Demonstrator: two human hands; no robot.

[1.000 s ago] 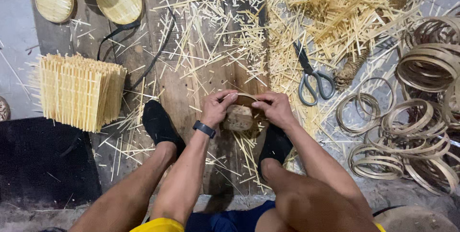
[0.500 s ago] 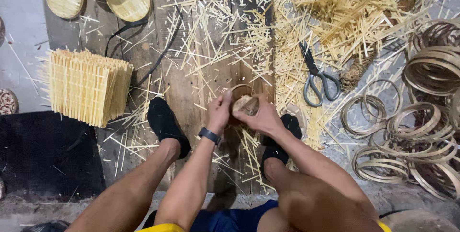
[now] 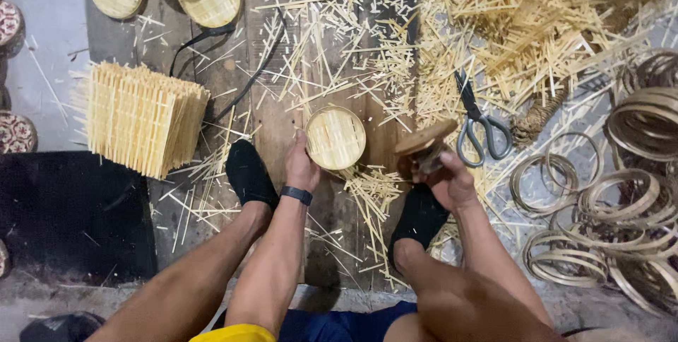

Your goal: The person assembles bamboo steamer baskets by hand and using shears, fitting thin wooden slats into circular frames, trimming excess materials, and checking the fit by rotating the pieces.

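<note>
Head view: the left hand [image 3: 301,165] has its fingers closed on the near-left rim of a small round woven bamboo tray [image 3: 335,138] over the floorboards. It looks light, springy and brittle-edged, best held by its rim. To the right, the right hand [image 3: 446,181] grips a round wooden block [image 3: 424,141].

Soft, even light falls from above across the wooden floor [image 3: 339,229], leaving only faint shadows beneath the legs and the stacked bamboo mats [image 3: 141,119]. The black mat [image 3: 63,215] at lower left swallows all detail. No glare shows. The right hand [image 3: 448,179] and its round wooden block [image 3: 424,140] are slightly motion-blurred; the frame's corners bend with wide-angle distortion.
</note>
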